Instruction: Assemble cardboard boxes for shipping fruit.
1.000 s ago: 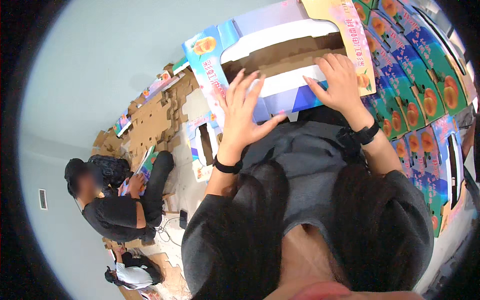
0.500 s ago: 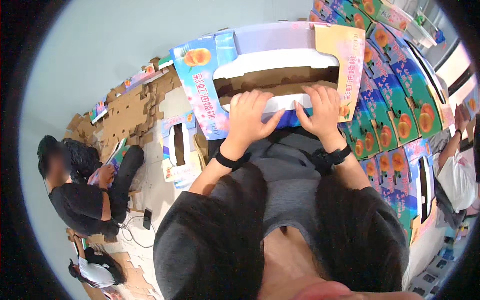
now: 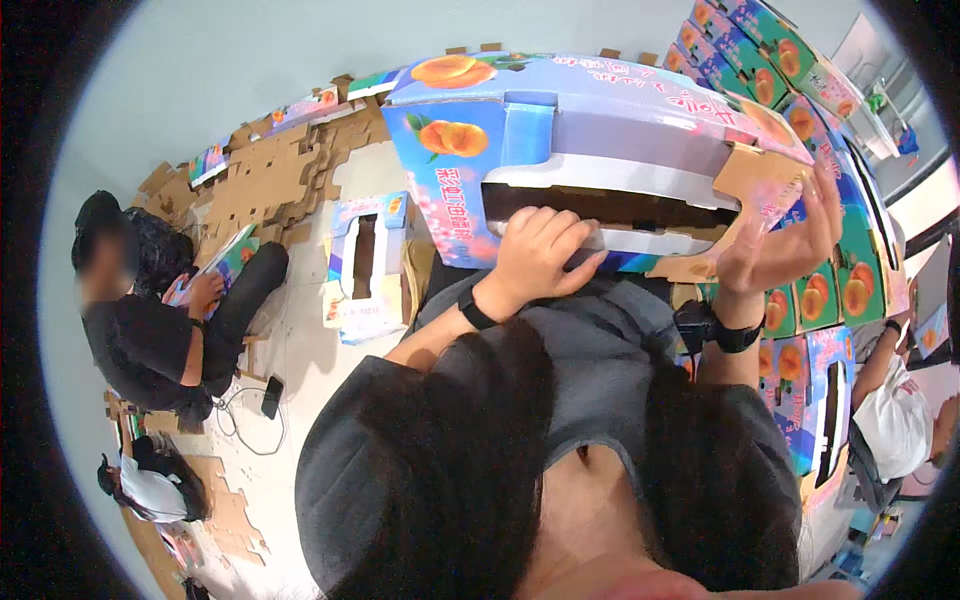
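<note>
- The fruit box (image 3: 560, 150), a large cardboard carton printed in blue and lilac with orange fruit pictures, sits directly in front of the person at chest height, its long side facing them.
- A long slot runs across the facing side of the box, showing brown bare cardboard inside.
- The left hand (image 3: 540, 255) lies curled on the lower edge of that slot, fingers bent over the white rim and knuckles up; it presses on the box but does not enclose it.
- The right hand (image 3: 790, 245) is raised at the right end of the box, fingers spread open and flat against a brown end flap (image 3: 765, 180) that sticks out from the box.
- Both wrists carry a black band; the box lies above and between the 2 hands.
- To the right, a stack of finished boxes (image 3: 800, 90) of the same print, some green-sided, rises beside the right hand.
- On the floor to the left stands 1 smaller folded box (image 3: 365, 265), well apart from the hands.
- Flat cardboard blanks (image 3: 270, 180) lie spread behind it.
- A seated person in black (image 3: 150, 320) works at the far left; another person (image 3: 905, 420) is at the right edge.
</note>
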`<state>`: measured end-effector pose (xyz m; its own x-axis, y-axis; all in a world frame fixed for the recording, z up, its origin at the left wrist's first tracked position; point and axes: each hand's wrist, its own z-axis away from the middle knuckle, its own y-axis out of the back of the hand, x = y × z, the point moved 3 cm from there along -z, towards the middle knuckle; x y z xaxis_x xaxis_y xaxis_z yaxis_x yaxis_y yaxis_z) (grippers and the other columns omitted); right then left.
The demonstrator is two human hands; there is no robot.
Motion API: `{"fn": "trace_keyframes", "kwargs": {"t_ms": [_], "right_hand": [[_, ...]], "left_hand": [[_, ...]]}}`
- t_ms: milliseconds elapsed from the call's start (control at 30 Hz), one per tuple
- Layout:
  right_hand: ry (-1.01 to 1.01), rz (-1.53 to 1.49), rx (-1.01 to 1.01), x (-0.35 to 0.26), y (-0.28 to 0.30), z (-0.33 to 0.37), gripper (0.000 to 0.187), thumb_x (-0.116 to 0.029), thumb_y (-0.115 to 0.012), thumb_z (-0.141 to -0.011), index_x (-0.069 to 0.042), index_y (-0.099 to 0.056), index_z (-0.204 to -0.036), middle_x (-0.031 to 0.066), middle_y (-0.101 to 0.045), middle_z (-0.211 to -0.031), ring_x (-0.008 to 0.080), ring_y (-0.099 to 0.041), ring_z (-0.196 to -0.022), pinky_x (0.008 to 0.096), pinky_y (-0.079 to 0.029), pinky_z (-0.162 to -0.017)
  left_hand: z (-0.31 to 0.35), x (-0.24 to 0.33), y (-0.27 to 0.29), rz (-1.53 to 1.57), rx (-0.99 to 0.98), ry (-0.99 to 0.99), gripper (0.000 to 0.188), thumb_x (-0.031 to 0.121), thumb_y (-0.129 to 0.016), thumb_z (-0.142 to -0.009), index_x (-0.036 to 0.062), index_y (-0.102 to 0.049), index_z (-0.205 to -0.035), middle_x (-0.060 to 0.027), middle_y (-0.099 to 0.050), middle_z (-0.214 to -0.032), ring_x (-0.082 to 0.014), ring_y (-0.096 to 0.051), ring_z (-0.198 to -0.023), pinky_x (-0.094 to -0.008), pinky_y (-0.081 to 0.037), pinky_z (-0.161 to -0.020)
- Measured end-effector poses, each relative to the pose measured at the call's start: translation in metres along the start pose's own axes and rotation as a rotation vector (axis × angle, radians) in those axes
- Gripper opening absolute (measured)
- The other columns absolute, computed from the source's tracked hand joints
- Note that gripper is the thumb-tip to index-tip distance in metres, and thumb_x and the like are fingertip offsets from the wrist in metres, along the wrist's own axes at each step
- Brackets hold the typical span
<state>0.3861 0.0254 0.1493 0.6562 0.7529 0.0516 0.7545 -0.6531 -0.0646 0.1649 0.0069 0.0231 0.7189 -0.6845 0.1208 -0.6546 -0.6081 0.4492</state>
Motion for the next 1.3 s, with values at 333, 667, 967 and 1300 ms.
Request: {"fn": "trace_keyframes", "kwargs": {"t_ms": [333, 667, 967, 1300], "right_hand": [[0.08, 0.191, -0.325, -0.004, -0.033, 0.027, 0.071, -0.045, -0.072, -0.074, -0.011, -0.056, -0.135, 0.0135, -0.056, -0.133, 0.036, -0.045, -0.132, 0.0514, -0.028, -0.111], [0.059, 0.253, -0.261, -0.017, -0.021, 0.04, 0.065, -0.04, -0.07, -0.077, -0.013, -0.055, -0.134, 0.0113, -0.055, -0.138, 0.0345, -0.045, -0.133, 0.0487, -0.019, -0.116], [0.071, 0.304, -0.246, -0.018, -0.018, 0.048, 0.06, -0.037, -0.07, -0.078, -0.014, -0.056, -0.132, 0.0119, -0.055, -0.137, 0.034, -0.045, -0.132, 0.0481, -0.017, -0.118], [0.067, 0.279, -0.259, -0.021, -0.018, 0.045, 0.059, -0.034, -0.069, -0.078, -0.013, -0.055, -0.132, 0.0137, -0.053, -0.14, 0.0351, -0.043, -0.135, 0.0484, -0.016, -0.119]], "left_hand": [[-0.002, 0.001, -0.002, -0.009, -0.01, -0.043, 0.035, 0.035, -0.075, -0.075, 0.01, -0.068, -0.099, -0.0042, -0.06, -0.084, -0.0226, -0.056, -0.074, -0.0373, -0.038, -0.071], [0.006, -0.003, -0.007, -0.042, -0.055, -0.034, 0.029, 0.031, -0.076, -0.072, 0.0147, -0.068, -0.095, -0.001, -0.06, -0.082, -0.0211, -0.055, -0.071, -0.0361, -0.037, -0.068], [0.007, -0.003, -0.009, -0.035, -0.028, -0.007, 0.026, 0.027, -0.076, -0.072, 0.0152, -0.068, -0.093, -0.0024, -0.063, -0.087, -0.0215, -0.056, -0.071, -0.0362, -0.037, -0.069], [0.005, -0.003, -0.007, -0.015, -0.032, 0.0, 0.024, 0.027, -0.075, -0.073, 0.014, -0.066, -0.09, -0.0032, -0.06, -0.082, -0.0232, -0.056, -0.072, -0.0371, -0.037, -0.07]]}}
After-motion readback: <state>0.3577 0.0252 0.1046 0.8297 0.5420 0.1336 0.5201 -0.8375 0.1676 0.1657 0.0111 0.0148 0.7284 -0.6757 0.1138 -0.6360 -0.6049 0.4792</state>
